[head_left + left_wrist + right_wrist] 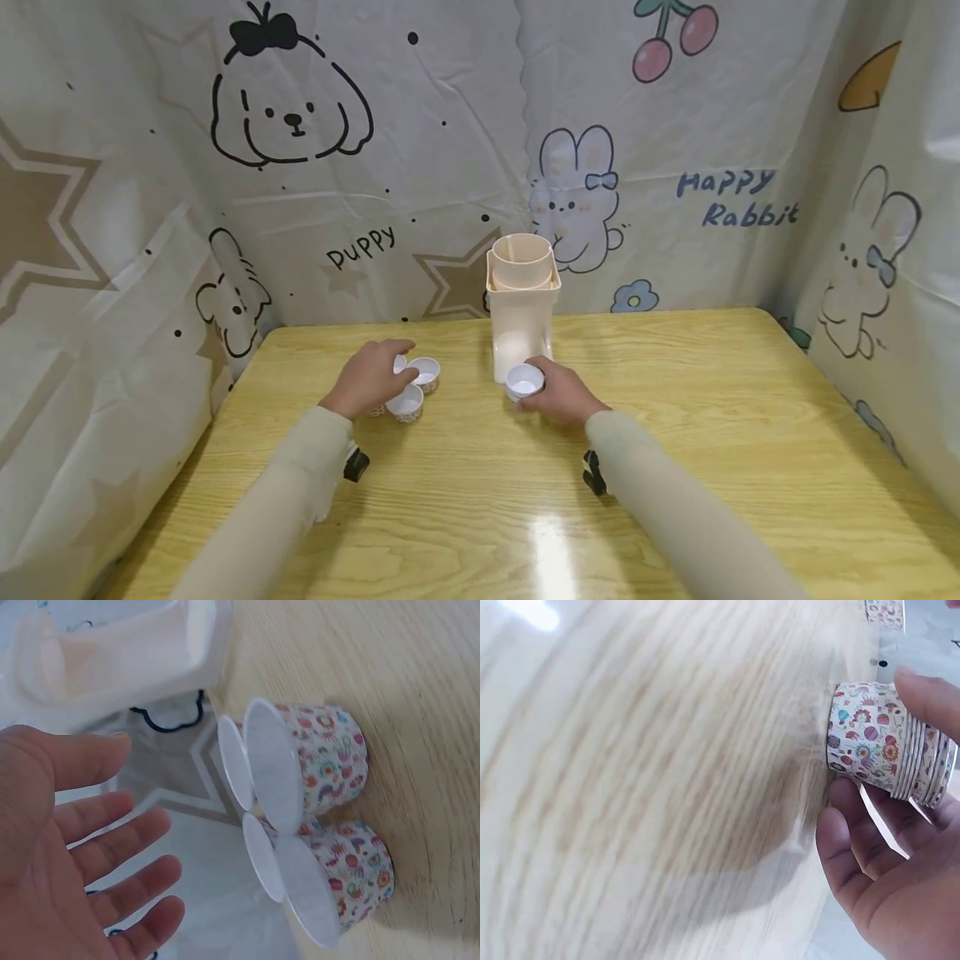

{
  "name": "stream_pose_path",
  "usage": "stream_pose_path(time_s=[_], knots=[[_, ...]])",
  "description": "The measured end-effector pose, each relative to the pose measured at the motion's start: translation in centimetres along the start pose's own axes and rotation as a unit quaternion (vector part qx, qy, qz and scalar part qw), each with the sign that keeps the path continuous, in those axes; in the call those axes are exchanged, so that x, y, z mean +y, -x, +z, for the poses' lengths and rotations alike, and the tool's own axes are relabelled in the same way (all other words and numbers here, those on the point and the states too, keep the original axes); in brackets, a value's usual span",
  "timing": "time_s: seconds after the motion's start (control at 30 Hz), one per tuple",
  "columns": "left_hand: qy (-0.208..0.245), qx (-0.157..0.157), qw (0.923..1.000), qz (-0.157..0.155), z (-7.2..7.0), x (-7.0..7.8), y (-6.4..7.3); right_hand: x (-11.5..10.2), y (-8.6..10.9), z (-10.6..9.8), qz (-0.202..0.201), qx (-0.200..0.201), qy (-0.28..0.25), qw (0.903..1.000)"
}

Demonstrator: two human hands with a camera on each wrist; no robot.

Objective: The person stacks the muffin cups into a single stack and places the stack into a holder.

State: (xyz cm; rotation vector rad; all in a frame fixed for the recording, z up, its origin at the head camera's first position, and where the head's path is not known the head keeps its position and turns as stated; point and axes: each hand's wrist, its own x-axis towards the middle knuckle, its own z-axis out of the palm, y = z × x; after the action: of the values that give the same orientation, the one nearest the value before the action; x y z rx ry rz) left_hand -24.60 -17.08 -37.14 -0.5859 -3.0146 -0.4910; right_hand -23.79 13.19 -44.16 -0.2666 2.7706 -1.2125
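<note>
Several small paper cups (406, 405) with a colourful print and white insides stand grouped on the left of the table. Above them hovers my left hand (369, 379), fingers spread and apart from the cups, as the left wrist view shows. Near the table's middle, my right hand (564, 393) holds a nested stack of paper cups (866, 735) between thumb and fingers from the right side. The stack sits low, in front of the opening of a cream plastic holder (521, 317) topped by a round tube.
The wooden table (465, 508) reaches out on both sides of the holder. Printed cloth (450, 142) hangs behind it and along both sides. Black straps (357, 465) sit on the wrists.
</note>
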Motion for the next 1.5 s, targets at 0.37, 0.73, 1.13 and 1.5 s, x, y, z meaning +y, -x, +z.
stream_pose_path(time_s=[0.37, 0.73, 1.13, 1.5], knots=[[0.001, -0.051, 0.9946, -0.09, 0.0, -4.1, -2.1, 0.0, -0.5, 0.2, 0.022, -0.007, 0.001, 0.9997], [-0.026, -0.14, 0.9828, -0.117, 1.1, -4.7, -5.1, 0.3, -0.4, 0.0, 0.024, -0.014, -0.002, 0.9996], [0.009, -0.164, 0.975, -0.15, 1.6, -5.3, -5.8, 0.2, -0.3, 0.1, 0.027, -0.021, -0.034, 0.9988], [-0.007, -0.155, 0.9781, -0.139, 1.3, -5.2, -5.9, 0.8, -0.3, 0.1, 0.023, -0.014, -0.038, 0.9989]])
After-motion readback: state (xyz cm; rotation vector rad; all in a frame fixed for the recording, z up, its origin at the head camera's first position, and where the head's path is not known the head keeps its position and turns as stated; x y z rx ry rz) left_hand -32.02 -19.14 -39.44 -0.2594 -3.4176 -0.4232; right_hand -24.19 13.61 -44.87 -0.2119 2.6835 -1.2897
